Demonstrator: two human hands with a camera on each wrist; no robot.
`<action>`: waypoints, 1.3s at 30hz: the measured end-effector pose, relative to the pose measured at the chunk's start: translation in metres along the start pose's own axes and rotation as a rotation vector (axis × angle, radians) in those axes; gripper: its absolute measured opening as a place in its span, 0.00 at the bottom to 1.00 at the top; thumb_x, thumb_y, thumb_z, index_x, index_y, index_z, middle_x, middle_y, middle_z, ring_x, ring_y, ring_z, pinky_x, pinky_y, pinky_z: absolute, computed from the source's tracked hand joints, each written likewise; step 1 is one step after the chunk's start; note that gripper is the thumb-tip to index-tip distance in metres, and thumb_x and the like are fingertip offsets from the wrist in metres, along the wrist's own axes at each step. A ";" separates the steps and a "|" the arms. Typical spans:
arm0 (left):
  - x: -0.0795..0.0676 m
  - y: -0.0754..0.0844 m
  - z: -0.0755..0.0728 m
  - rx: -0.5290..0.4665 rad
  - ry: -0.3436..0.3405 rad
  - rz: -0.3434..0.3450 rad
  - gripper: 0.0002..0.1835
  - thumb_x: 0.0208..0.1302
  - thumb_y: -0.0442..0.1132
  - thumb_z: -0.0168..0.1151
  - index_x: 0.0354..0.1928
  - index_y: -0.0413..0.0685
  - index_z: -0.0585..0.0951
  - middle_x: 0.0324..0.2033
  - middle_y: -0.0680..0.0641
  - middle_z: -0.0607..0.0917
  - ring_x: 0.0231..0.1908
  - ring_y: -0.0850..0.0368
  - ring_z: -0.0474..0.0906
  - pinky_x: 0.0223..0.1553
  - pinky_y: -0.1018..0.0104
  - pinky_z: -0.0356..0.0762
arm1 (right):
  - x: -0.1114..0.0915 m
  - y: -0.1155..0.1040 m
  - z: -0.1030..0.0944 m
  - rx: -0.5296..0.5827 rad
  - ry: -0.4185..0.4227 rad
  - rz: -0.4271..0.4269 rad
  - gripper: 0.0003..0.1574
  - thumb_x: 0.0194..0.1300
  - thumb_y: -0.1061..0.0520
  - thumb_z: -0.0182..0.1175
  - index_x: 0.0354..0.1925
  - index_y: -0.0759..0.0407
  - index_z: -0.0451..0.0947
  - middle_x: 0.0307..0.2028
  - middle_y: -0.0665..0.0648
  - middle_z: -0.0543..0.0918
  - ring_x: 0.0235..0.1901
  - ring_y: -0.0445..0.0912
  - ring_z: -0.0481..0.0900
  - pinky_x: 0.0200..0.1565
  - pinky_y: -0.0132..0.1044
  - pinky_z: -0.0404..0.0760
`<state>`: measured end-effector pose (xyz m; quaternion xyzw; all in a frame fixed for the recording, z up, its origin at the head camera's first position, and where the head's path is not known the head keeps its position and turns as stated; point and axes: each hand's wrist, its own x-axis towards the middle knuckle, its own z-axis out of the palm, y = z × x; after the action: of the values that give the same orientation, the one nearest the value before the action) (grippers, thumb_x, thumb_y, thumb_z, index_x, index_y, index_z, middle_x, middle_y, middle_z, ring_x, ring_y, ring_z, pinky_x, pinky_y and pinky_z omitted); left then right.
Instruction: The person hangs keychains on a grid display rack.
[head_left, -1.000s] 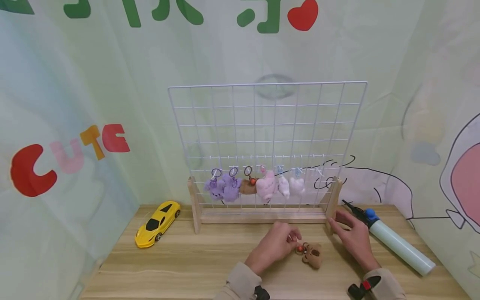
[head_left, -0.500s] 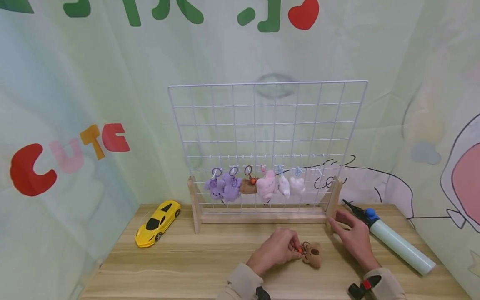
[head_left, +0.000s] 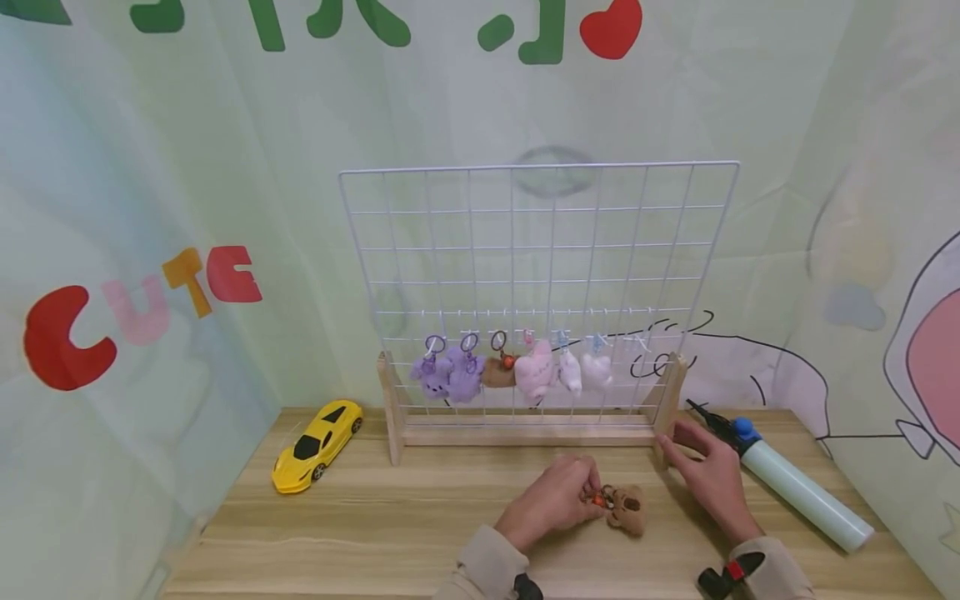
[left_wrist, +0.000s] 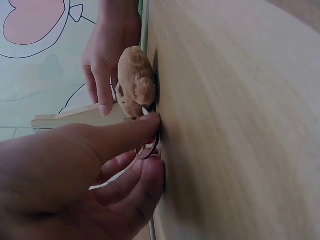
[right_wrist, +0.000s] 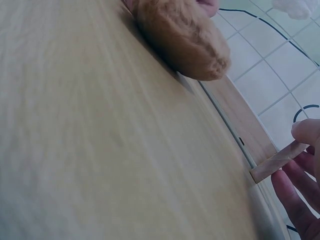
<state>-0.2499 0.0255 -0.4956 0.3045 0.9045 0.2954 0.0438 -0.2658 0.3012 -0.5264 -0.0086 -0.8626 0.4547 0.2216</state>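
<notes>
A brown plush bear keychain (head_left: 626,510) lies on the wooden table in front of the grid rack. My left hand (head_left: 558,498) pinches its ring end, next to a small orange bell (head_left: 598,501). In the left wrist view, thumb and fingers close around the dark ring (left_wrist: 148,151) low at the tabletop, partly hiding it. My right hand (head_left: 705,467) grips the right wooden foot (head_left: 669,400) of the rack, thumb on one side and fingers on the other, as the right wrist view shows. The plush (right_wrist: 185,37) is also in that view.
A white wire grid (head_left: 532,242) stands in a wooden base (head_left: 525,436). Purple, brown, pink and white plush keychains hang along its lower row, with a bare hook at right. A yellow toy car (head_left: 317,447) sits left; a pale cylinder with a black nozzle (head_left: 806,493) lies right.
My left hand has come slightly down and right, and its fingers have closed on the keychain's ring end. The right hand keeps its hold on the rack's foot.
</notes>
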 end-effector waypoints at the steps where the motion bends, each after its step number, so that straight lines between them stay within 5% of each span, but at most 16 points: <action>1: 0.000 0.000 -0.001 -0.025 -0.005 0.006 0.16 0.61 0.39 0.83 0.40 0.48 0.81 0.32 0.56 0.82 0.32 0.70 0.73 0.35 0.78 0.77 | 0.000 0.000 0.000 0.002 0.003 -0.001 0.26 0.72 0.50 0.74 0.61 0.63 0.85 0.52 0.68 0.92 0.45 0.19 0.79 0.43 0.11 0.78; 6: -0.003 0.009 -0.016 -0.172 -0.029 -0.011 0.14 0.60 0.26 0.79 0.41 0.42 0.82 0.30 0.50 0.87 0.29 0.71 0.77 0.35 0.80 0.80 | 0.001 0.001 0.000 0.008 0.013 -0.010 0.26 0.71 0.52 0.75 0.60 0.64 0.85 0.51 0.68 0.92 0.44 0.20 0.79 0.43 0.10 0.78; 19: 0.006 0.021 -0.030 -0.252 0.119 0.065 0.05 0.71 0.30 0.71 0.46 0.43 0.89 0.38 0.52 0.92 0.36 0.73 0.83 0.43 0.81 0.83 | 0.000 -0.002 -0.002 -0.006 -0.009 0.003 0.27 0.72 0.49 0.74 0.62 0.62 0.85 0.54 0.68 0.91 0.45 0.19 0.78 0.43 0.11 0.77; 26: 0.006 0.034 -0.043 -0.370 0.235 0.070 0.06 0.73 0.33 0.71 0.48 0.48 0.90 0.41 0.52 0.94 0.39 0.73 0.85 0.43 0.80 0.85 | 0.000 -0.002 -0.001 -0.002 -0.006 0.024 0.28 0.71 0.49 0.74 0.62 0.63 0.84 0.54 0.69 0.91 0.44 0.18 0.77 0.43 0.10 0.77; 39: 0.021 0.060 -0.060 -0.436 0.520 0.167 0.08 0.76 0.39 0.70 0.52 0.49 0.90 0.46 0.50 0.94 0.44 0.70 0.89 0.46 0.79 0.87 | 0.000 0.001 0.000 -0.002 -0.007 0.014 0.28 0.71 0.48 0.75 0.62 0.61 0.85 0.53 0.69 0.91 0.44 0.22 0.81 0.42 0.11 0.78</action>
<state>-0.2513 0.0457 -0.4104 0.2757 0.7729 0.5519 -0.1483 -0.2659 0.3015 -0.5270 -0.0134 -0.8638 0.4553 0.2152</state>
